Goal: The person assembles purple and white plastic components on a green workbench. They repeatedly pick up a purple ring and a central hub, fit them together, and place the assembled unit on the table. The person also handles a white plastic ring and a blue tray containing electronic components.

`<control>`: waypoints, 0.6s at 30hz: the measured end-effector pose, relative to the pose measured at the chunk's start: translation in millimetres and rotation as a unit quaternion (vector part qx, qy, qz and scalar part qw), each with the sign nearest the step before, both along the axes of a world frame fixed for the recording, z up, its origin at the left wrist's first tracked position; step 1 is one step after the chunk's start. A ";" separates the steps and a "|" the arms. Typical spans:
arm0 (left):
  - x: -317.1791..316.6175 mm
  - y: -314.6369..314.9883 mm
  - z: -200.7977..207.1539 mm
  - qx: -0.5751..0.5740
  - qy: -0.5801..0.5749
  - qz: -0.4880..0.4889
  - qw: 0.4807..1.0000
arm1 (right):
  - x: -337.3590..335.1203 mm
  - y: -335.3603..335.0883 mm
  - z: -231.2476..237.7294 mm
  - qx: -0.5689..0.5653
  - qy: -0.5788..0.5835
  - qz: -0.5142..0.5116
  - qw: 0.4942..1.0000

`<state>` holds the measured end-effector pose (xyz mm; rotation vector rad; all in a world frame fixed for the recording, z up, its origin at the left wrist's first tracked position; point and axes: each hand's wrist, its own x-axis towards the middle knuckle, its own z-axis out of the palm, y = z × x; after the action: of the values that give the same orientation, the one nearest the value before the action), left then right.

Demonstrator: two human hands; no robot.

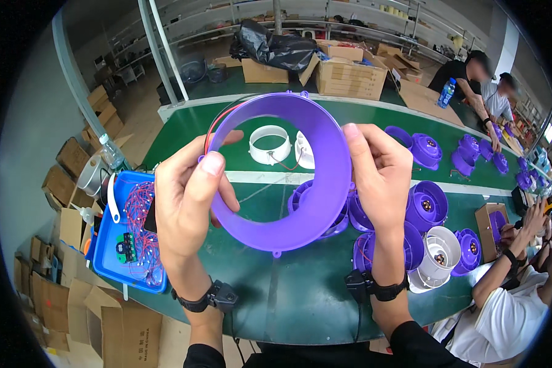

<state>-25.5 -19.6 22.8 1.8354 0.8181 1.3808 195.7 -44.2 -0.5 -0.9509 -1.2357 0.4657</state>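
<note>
Both hands hold up a wide purple plastic ring [328,159] above the green table, its opening turned toward me. My left hand [187,190] grips its left side, thumb on the near rim and fingers behind. My right hand [383,178] pinches the right rim between thumb and curled fingers. A red and a black wire [218,122] run along the ring's upper left, near my left fingers. Through the opening a white ring [270,157] shows on the table, beside a white part [303,151] partly hidden by the purple rim. Behind the ring's lower right sits a purple fan housing [300,199].
At left, a blue tray [107,251] holds red wires [142,214] and a green circuit board [126,247]. Several purple housings [427,205] and a white housing [440,251] crowd the right. Co-workers [503,306] sit rightward. Boxes [351,76] stand beyond the table.
</note>
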 end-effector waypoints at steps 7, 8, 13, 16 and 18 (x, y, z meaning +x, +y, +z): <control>1.0 0.5 0.2 -0.019 0.029 0.014 0.999 | -1.5 -0.4 -1.7 -0.003 0.001 0.010 1.000; 1.3 1.6 -0.5 -0.018 0.032 0.014 0.999 | -0.4 0.4 -2.8 -0.002 -0.008 0.006 1.000; 0.1 1.6 0.7 -0.017 0.057 0.020 0.998 | -0.3 0.6 -2.9 0.013 -0.025 0.003 1.000; 1.4 2.8 -0.3 -0.040 0.076 0.003 0.996 | 1.9 3.5 -6.1 0.017 -0.043 -0.005 0.999; 1.3 2.7 -0.1 -0.047 0.084 -0.010 0.995 | 2.2 3.5 -6.7 0.019 -0.055 -0.007 0.998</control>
<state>-24.2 -17.0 22.7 1.8992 0.9323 1.1672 197.9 -40.6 -7.3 -0.9622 -1.3314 0.3820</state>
